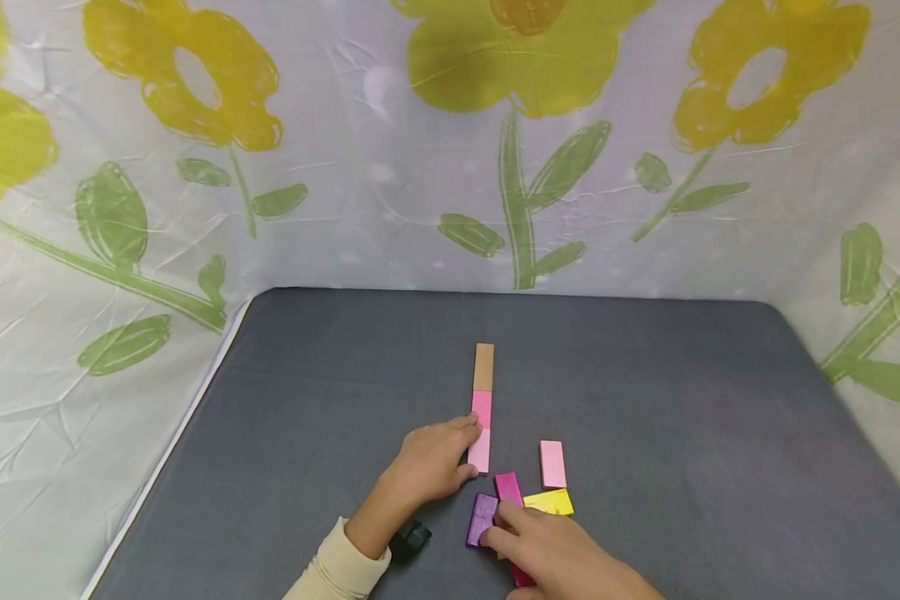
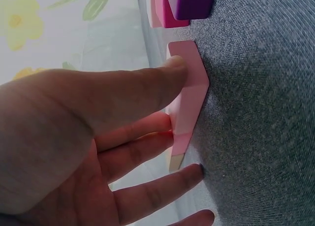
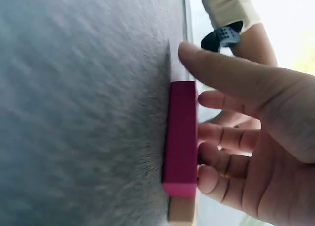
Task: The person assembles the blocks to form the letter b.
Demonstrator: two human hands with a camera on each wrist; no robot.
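My left hand (image 1: 431, 458) holds the near light pink block (image 1: 478, 457) of a straight row. Its thumb lies against the block's near end, and other fingertips touch it farther along. Beyond it in the row come a deeper pink block (image 1: 482, 407) and a tan block (image 1: 483, 367). My right hand (image 1: 558, 554) hovers low over a loose group, fingertips touching the top of a magenta block (image 3: 182, 137) while the thumb stays apart. A purple block (image 1: 482, 515) and another magenta block (image 1: 507, 487) lie by its fingers. The hand partly hides the group.
A yellow block (image 1: 551, 502) and a loose light pink block (image 1: 552, 464) lie beyond the right hand. The blocks are on a dark grey table (image 1: 330, 358). A flower-printed cloth (image 1: 360, 183) hangs behind it. A black device (image 1: 412, 537) sits at the left wrist.
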